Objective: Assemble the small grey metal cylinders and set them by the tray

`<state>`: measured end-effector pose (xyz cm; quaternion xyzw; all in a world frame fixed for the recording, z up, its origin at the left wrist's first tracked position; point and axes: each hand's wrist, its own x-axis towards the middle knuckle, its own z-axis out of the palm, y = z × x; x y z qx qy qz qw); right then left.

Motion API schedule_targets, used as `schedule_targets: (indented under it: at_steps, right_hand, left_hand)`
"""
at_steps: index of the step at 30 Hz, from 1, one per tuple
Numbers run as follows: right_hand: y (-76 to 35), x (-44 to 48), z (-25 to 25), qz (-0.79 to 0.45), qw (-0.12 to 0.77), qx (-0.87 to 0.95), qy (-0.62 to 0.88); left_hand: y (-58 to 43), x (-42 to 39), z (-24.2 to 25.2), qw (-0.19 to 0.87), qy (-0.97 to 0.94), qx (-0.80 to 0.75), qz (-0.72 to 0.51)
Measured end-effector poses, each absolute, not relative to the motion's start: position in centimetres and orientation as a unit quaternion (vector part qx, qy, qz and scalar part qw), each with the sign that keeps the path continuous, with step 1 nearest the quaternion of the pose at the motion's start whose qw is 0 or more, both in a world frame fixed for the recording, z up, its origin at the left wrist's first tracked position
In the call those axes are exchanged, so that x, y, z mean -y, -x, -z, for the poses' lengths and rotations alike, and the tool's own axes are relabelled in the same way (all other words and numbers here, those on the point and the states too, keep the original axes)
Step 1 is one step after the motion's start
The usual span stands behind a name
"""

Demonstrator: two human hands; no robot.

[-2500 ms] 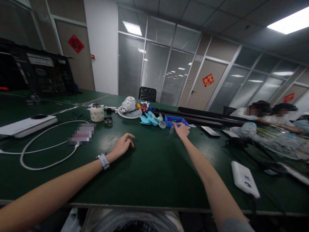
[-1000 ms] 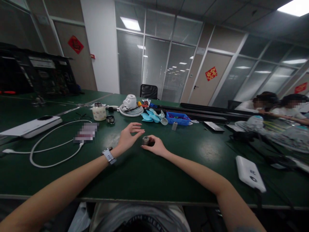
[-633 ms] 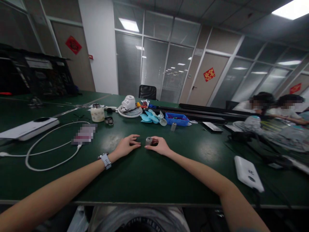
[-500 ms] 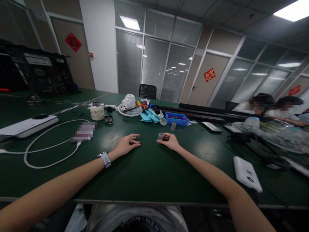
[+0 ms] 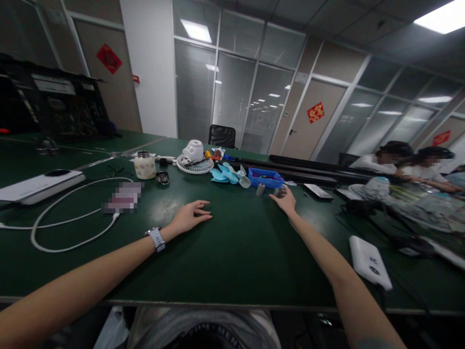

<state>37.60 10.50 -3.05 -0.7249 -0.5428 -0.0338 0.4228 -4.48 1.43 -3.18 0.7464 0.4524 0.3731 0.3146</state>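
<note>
My right hand [image 5: 286, 199] grips a small grey metal cylinder [image 5: 279, 192] between thumb and fingers, just in front of the blue basket [image 5: 267, 178]. A second, similar grey cylinder [image 5: 260, 189] stands upright on the table a little to the left of that hand. My left hand [image 5: 189, 216], with a watch [image 5: 157, 239] on its wrist, rests on the green table [image 5: 232, 261]. Its fingers are apart and nothing is between them. Small dark and purple items lie in the basket, too small to name.
Light-blue fan blades [image 5: 227, 174] and a white fan housing [image 5: 194, 157] lie at the back. Left are a jar [image 5: 144, 166], its dark lid [image 5: 162, 178], a cabled phone [image 5: 124, 197] and a white device [image 5: 43, 185]. Right lies a power bank [image 5: 370, 261]; two people sit beyond.
My right hand has carried the grey metal cylinder to the right and away from me, past the standing cylinder. My left hand has stayed in place.
</note>
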Motion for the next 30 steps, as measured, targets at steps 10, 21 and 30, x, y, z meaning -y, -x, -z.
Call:
schedule_targets:
  at_steps: [10,21,30]
  right_hand:
    - [-19.1,-1.4,1.9,-0.093,0.281,0.864,0.406]
    - [-14.9,-3.2,3.0,-0.115,0.255,0.859,0.428]
    - [-30.3,-7.6,-4.1,0.068,0.333,0.69,0.64]
  left_hand:
    - [4.3,-2.0,3.3,0.314,-0.622,-0.538,-0.474]
    - [4.4,-2.5,3.8,0.313,-0.638,-0.527,-0.467]
    - [4.1,-1.9,3.2,0.315,-0.644,-0.527,-0.456]
